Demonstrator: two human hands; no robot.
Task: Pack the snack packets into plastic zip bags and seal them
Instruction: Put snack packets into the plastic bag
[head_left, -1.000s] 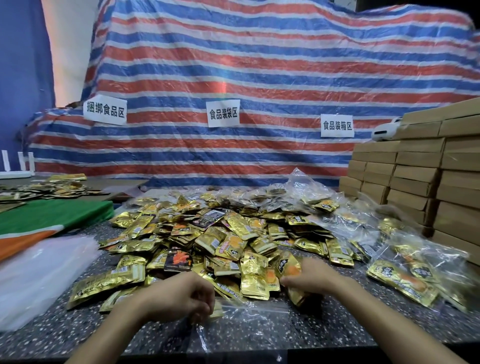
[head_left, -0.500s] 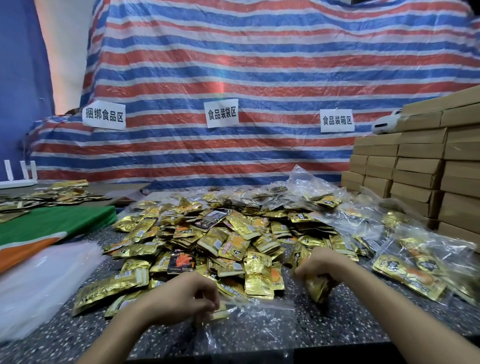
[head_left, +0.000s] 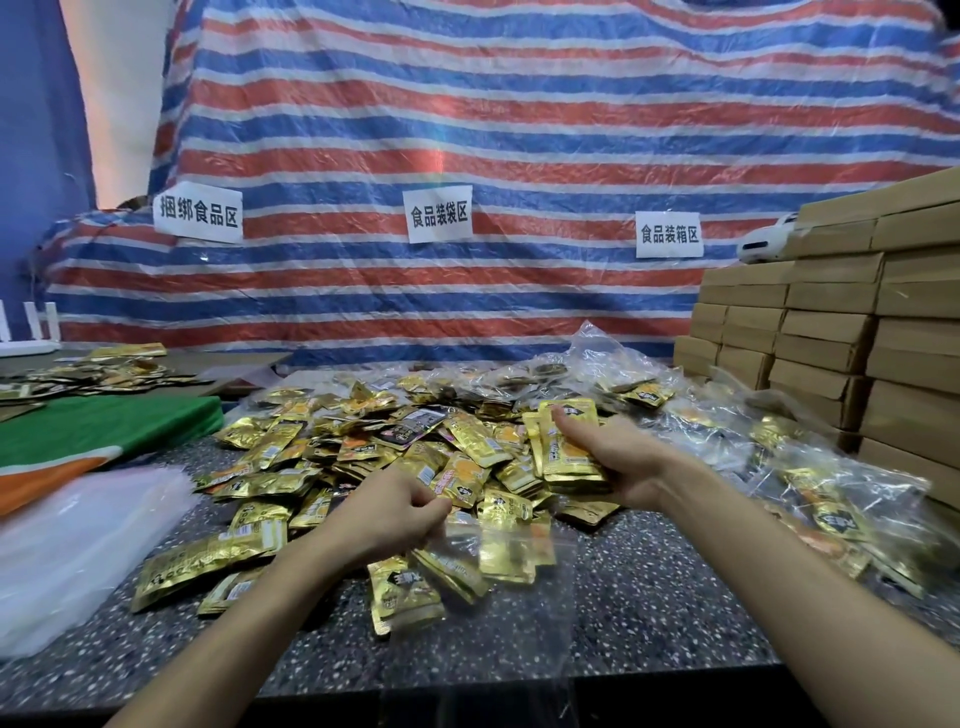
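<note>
Right hand (head_left: 623, 467), now lifted off the pile (head_left: 363, 441), fingers (head_left: 569, 422) clasping a gold snack-packet stack (head_left: 563, 452); left hand (head_left: 384, 514) pinches zip bag (head_left: 504, 551); insertion likely next.

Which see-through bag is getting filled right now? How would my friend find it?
Find the big heap of gold snack packets in the middle of the speckled table. At its near edge, the left hand holds the mouth of a clear zip bag. Unlike the crumpled, filled bags on the right, it lies alone in front with only a few packets inside.
</note>
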